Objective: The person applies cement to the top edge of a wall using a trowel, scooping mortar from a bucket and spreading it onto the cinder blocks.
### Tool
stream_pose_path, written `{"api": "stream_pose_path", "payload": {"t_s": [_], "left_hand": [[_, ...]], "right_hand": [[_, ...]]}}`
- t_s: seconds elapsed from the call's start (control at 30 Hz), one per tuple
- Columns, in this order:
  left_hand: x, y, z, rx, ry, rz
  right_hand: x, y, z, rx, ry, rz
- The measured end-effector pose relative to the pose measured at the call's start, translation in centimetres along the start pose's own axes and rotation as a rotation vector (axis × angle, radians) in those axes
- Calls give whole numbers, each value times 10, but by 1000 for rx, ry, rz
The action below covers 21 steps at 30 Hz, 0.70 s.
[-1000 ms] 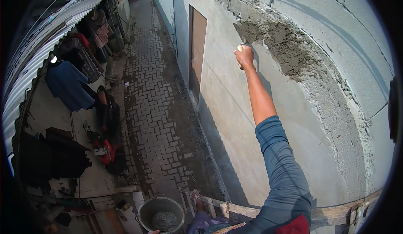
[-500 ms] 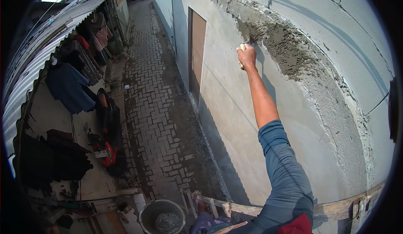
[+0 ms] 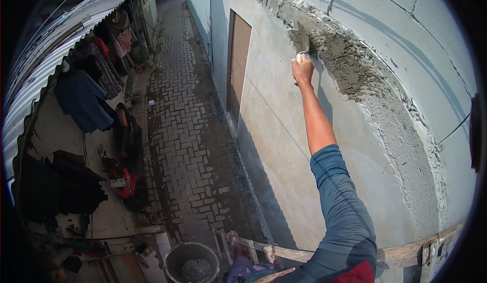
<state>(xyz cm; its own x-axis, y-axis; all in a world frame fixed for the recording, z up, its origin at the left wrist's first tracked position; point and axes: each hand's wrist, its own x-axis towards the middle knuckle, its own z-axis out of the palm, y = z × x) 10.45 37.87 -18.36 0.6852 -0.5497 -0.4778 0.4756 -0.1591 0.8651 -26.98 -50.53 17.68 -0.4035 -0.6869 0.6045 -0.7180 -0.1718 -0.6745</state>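
My right hand (image 3: 303,71) is closed round the handle of a trowel (image 3: 304,40), the arm stretched far up and forward along the wall. The trowel's grey blade points upward against the wet mortar (image 3: 337,55), a dark rough patch in the band below the pale block wall. Below this mortar, the wall face (image 3: 289,110) is smooth and light grey. My left hand is out of view. A dark bucket (image 3: 171,265) with grey wet mix in it stands at the bottom, left of my foot.
A wooden rail (image 3: 401,256) crosses in front of me at the lower right. Below runs a paved alley (image 3: 177,151). At left are a corrugated roof (image 3: 38,80), hanging clothes (image 3: 83,100) and a red motorcycle (image 3: 124,181). A brown door (image 3: 238,62) is set in the wall.
My right hand has moved slightly right, and the trowel blade now shows more plainly, flat and upright against the mortar. The view has shifted a little.
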Motion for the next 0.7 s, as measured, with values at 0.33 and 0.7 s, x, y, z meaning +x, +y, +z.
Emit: {"api": "stream_pose_path", "payload": {"t_s": [0.33,0.7], "left_hand": [[58,77,126,-78,294,-307],[65,164,314,129,-183,5]], "right_hand": [[-45,19,-98,401,-114,220],[-285,-44,-223,167,-1485,-237]]}}
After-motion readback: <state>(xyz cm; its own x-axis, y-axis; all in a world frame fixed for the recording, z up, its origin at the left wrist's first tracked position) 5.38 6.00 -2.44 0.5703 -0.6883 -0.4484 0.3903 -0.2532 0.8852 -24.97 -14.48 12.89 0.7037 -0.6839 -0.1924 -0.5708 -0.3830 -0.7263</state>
